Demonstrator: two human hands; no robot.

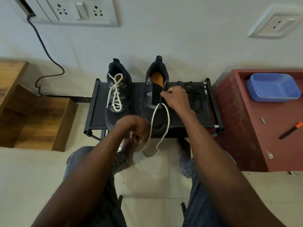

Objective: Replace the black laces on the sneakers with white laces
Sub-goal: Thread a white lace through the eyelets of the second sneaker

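Note:
Two black sneakers stand on a low black rack (pixel 95 102). The left sneaker (pixel 117 97) carries a tied white lace (pixel 116 94). The right sneaker (pixel 157 99) has an orange insole and only its lowest eyelets threaded with a loose white lace (pixel 164 128), which hangs in a loop off the rack's front. My right hand (pixel 176 99) pinches the sneaker's right eyelet edge. My left hand (pixel 136 131), blurred, grips one strand of the loose lace below the toe. A heap of black laces (pixel 195 97) lies on the rack to the right.
A red-brown table (pixel 246 125) at the right holds a blue tray (pixel 273 87) and an orange-handled knife (pixel 290 130). Wooden steps (pixel 36 115) stand at the left. A cable (pixel 44 51) runs down the wall from a socket panel. My knees are below the rack.

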